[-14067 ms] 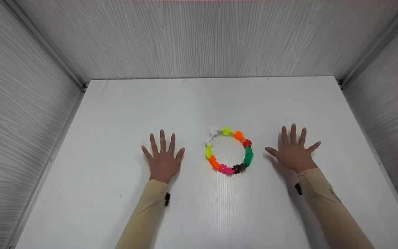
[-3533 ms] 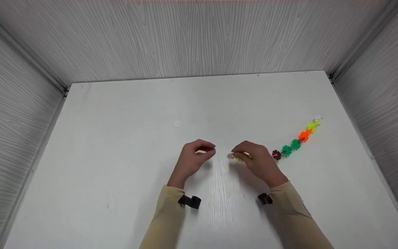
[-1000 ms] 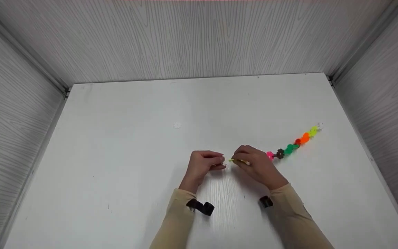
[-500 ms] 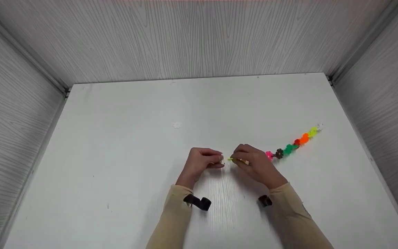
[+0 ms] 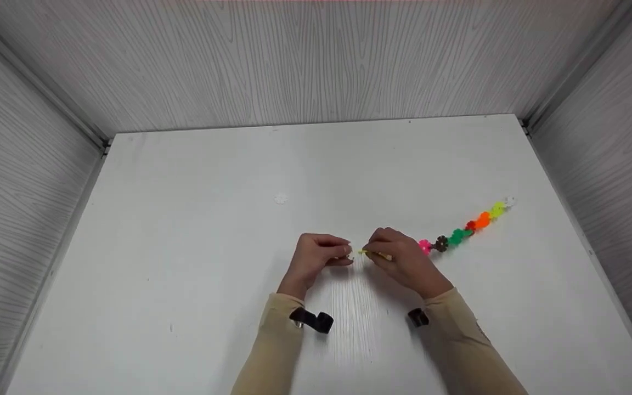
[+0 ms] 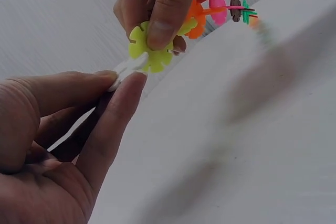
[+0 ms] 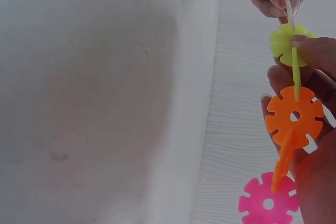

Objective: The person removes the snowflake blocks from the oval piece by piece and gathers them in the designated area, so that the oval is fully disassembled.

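Between thumb and fingers my left hand (image 5: 313, 258) pinches a white notched plastic disc (image 6: 126, 72). My right hand (image 5: 404, 258) pinches a yellow notched disc (image 6: 155, 61), at the near end of a chain of interlocked discs. In the left wrist view the white disc's edge meets the yellow one. Behind my right fingers, the chain runs through an orange disc (image 7: 278, 109), a pink disc (image 7: 254, 200), a dark brown disc (image 5: 441, 243) and green discs (image 5: 457, 236). It trails off to the right, ending in a white disc (image 5: 509, 202). My right fingers partly hide the yellow disc.
A loose white disc (image 5: 281, 198) lies on the white table (image 5: 184, 230), beyond my left hand. Grey wood-grain panels (image 5: 316, 66) stand along the back and both sides of the table.
The ring from the earliest frame is now an open chain, with one white disc loose. Since 3.5 seconds ago my left hand has taken the near white disc; both hands have lately shifted slightly left.
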Demonstrator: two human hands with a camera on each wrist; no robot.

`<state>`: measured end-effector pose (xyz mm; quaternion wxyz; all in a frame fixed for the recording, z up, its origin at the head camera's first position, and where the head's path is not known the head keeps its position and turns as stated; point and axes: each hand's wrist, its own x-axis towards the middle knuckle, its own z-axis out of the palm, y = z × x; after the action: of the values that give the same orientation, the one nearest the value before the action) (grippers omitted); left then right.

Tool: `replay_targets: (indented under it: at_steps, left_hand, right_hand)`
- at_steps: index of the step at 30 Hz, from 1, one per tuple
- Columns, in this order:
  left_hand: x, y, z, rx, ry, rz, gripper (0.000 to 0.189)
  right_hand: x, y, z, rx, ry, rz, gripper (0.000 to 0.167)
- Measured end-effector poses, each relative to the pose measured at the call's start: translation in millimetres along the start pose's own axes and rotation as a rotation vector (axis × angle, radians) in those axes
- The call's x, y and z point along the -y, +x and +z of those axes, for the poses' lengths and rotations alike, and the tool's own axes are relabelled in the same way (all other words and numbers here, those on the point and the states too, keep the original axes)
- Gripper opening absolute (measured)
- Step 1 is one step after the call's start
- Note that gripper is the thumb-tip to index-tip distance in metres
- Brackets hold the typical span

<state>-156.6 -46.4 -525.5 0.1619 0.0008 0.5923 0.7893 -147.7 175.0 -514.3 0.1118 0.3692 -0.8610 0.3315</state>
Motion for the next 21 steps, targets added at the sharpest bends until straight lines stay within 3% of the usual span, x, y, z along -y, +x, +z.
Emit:
replay_targets:
  at_steps: [3, 7, 12, 21]
  left_hand:
    - [-0.6, 0.4, -4.0, -0.076, -0.039, 0.034, 0.025]
    - [-4.3, 5.2, -11.3, -0.238, -0.093, 0.061, 0.018]
    - [-10.8, 21.1, -19.1, -0.398, -0.074, 0.043, 0.014]
    - [-27.9, 59.8, -35.0, -0.497, 0.011, 0.051, 0.016]
  right_hand:
    - [-1.5, -0.5, -2.1, -0.017, -0.011, -0.015, 0.016]
    - [-5.7, -3.9, -4.1, -0.050, -0.041, -0.016, 0.019]
    - [-7.8, -7.3, -2.8, -0.058, -0.058, 0.009, 0.018]
    - [-5.8, -7.9, -1.7, -0.049, -0.033, 0.072, 0.020]
